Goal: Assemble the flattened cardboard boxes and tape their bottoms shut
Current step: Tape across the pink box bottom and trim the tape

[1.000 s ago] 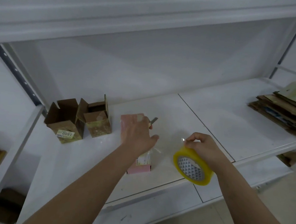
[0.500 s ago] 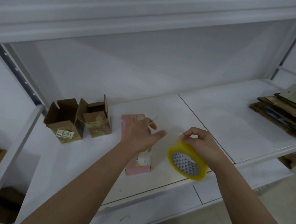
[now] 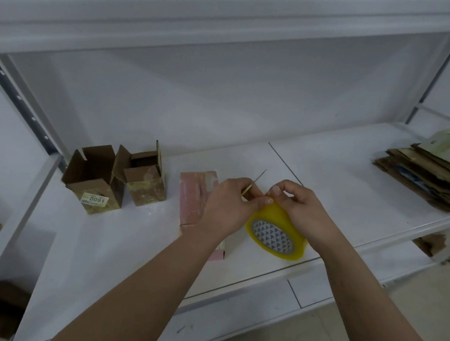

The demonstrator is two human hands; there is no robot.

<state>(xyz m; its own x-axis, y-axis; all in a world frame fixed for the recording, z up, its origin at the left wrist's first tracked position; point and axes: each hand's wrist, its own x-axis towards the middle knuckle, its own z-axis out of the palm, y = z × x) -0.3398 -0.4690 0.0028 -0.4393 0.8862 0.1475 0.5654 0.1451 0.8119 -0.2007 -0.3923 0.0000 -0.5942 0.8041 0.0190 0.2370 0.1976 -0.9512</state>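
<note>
tape roll (image 3: 276,232): glossy translucent yellow plastic film, patterned card core | pink box (image 3: 196,197): matt, scuffed paperboard | two open boxes (image 3: 114,178): rough brown corrugated cardboard, worn, paper label | flattened stack (image 3: 426,177): worn cardboard | shelf (image 3: 336,182): smooth white painted surface

We find open shelf surface (image 3: 336,182) between the pink box (image 3: 194,195) and the stack of flattened cardboard (image 3: 426,172) at far right, and a bare strip along the back wall. At left, two open brown boxes (image 3: 113,176) stand touching each other, near the upright post (image 3: 25,105). The upper shelf (image 3: 227,25) overhangs and limits approach from above.
</note>
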